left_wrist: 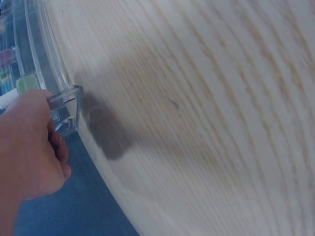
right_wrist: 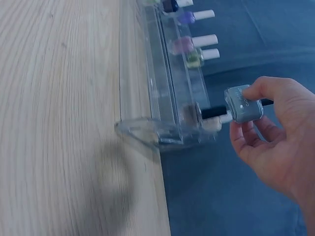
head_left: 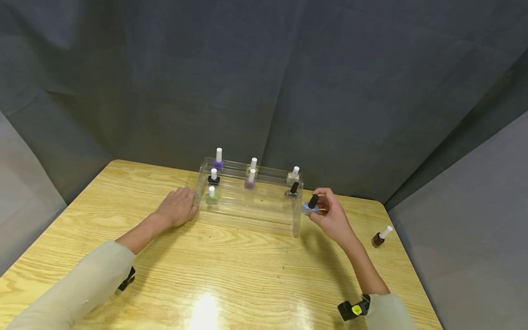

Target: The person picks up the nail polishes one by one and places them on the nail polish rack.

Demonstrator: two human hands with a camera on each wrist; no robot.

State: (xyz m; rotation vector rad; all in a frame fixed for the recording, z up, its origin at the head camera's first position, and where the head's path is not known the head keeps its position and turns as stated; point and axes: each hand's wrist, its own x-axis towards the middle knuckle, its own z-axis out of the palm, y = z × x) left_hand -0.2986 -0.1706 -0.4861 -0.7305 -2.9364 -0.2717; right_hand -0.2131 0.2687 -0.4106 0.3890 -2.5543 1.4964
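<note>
A clear stepped nail polish rack [head_left: 243, 220] stands on the wooden table. My left hand [head_left: 178, 207] grips the left end panel of the rack, its fingers curled at the edge in the left wrist view. Just off the rack's right end, my right hand [head_left: 332, 217] pinches a light blue nail polish bottle [right_wrist: 243, 104] with a black cap. Purple [head_left: 218, 163] and pale yellow-green [head_left: 253, 167] bottles stand on the top tier with a cream bottle [head_left: 293, 175]. Below them are a dark bottle [head_left: 213, 178], a mauve bottle [head_left: 250, 181] and a black-capped bottle [head_left: 292, 190]. A green bottle [head_left: 211, 197] sits lower left.
A dark brown nail polish bottle [head_left: 378, 239] with a white cap is by the table's right edge. The wooden table [head_left: 231, 270] extends in front of the rack. Dark cloth [head_left: 255, 82] hangs behind it, and lighter panels flank both sides.
</note>
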